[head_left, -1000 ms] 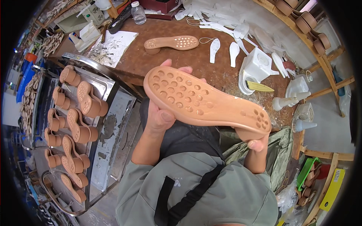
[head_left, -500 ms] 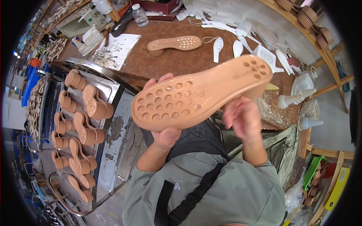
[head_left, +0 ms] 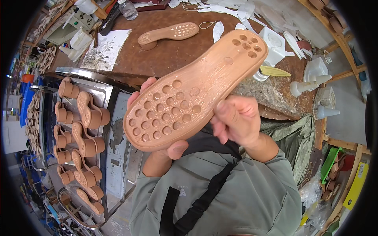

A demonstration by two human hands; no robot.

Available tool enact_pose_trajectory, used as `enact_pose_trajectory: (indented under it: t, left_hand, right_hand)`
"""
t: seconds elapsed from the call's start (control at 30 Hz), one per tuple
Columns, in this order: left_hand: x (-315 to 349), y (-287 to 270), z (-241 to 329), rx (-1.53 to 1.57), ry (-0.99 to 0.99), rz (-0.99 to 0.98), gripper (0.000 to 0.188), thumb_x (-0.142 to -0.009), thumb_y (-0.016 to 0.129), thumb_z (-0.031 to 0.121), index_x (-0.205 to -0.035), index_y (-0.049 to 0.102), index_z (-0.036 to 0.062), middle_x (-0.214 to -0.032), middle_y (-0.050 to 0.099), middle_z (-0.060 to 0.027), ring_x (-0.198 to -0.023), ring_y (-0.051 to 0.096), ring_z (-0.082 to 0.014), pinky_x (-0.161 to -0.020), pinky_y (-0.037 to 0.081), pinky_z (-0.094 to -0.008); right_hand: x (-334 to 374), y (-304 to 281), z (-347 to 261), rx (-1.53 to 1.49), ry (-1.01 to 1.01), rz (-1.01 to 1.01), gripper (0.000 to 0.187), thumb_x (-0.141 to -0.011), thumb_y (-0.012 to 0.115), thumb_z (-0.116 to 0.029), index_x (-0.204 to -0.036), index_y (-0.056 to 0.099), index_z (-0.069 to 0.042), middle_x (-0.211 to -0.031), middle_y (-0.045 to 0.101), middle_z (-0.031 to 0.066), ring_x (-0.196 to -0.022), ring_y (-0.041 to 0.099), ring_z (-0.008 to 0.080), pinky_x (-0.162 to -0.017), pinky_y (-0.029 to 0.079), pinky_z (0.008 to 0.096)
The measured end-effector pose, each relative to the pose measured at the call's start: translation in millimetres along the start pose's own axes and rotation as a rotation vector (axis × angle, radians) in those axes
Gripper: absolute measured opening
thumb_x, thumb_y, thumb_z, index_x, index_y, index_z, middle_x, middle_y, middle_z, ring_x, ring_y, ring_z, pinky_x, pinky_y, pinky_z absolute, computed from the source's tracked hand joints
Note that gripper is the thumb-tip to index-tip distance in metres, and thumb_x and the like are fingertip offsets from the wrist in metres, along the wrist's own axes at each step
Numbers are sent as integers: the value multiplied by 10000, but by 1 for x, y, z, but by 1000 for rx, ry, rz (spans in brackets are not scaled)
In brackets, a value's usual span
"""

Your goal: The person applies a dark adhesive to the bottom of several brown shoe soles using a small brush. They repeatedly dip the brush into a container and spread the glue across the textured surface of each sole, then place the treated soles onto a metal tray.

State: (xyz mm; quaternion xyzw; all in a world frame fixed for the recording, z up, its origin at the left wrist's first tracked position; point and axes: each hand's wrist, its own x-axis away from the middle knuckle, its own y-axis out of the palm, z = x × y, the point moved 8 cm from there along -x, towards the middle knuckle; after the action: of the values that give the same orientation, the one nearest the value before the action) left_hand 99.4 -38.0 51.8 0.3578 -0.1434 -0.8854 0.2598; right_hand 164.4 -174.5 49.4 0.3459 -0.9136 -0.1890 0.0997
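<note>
A tan shoe sole [head_left: 210, 72] with round hollows at its forefoot and heel fills the middle of the view, tilted with its heel end up to the right. Its upper face is wet and shiny. My left hand [head_left: 176, 150] grips the forefoot end, thumb on the near edge and fingertips at the far edge. Beside the sole's near edge, my right hand [head_left: 239, 120] has its fingers curled, with the thumb tip at the edge. Whether anything lies between those fingers is hidden. On the brown bench [head_left: 169, 59], a second tan sole [head_left: 179, 32] lies beyond.
At left, a metal trolley [head_left: 112, 84] bears several tan heeled soles [head_left: 83, 141]. A paint-smeared white sheet [head_left: 110, 49] and a clear bottle [head_left: 128, 10] are at the back. White nozzle bottles [head_left: 301, 88], a white pot with a yellow blade [head_left: 275, 71], and a wooden rack [head_left: 334, 29] stand right.
The sole has turned more steeply, its heel end rising and shifting left and its forefoot end dropping. My right hand has moved left to the sole's near edge.
</note>
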Motion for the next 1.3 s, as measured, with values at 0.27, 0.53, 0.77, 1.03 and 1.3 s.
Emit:
enact_pose_trajectory:
  t: [0.27,0.53,0.77,1.03,1.3]
  left_hand:
    - [-2,2,2,-10,16,23,1078,-651,782,494,-1410,174,28,-1415,285,-268,-1268,373,-405,-1065,333,-530]
    - [-1,2,0,29,-33,108,1104,-615,795,497,-1410,174,46,-1406,288,-264,-1260,380,-398,-1060,343,-514]
    - [-1,1,-6,138,-76,181,1178,-539,861,408,-1416,144,84,-1397,281,-261,-1237,404,-382,-1038,382,-478]
    - [0,3,-6,13,-15,55,1133,-631,793,522,-1418,153,18,-1422,272,-274,-1277,365,-402,-1075,317,-529]
    - [4,3,-7,135,-20,46,1147,-599,826,493,-1420,165,40,-1423,278,-262,-1285,355,-401,-1074,319,-528]
  right_hand:
    - [6,8,-7,180,-114,-20,293,-921,606,-223,-731,635,-1,-549,585,41,-386,471,50,-344,343,191]
    - [9,17,-12,336,-289,-106,278,-922,602,-215,-744,631,-4,-554,593,40,-408,497,52,-361,374,195]
    - [8,14,-15,378,-286,-89,231,-902,629,-163,-739,644,1,-543,593,32,-398,494,55,-349,362,215]
    - [1,-4,-16,202,-111,57,257,-892,644,-167,-695,639,-2,-537,600,35,-389,500,51,-343,365,200]
    - [3,-5,-8,150,-25,63,282,-899,637,-185,-691,639,6,-535,599,32,-377,489,54,-349,366,195]
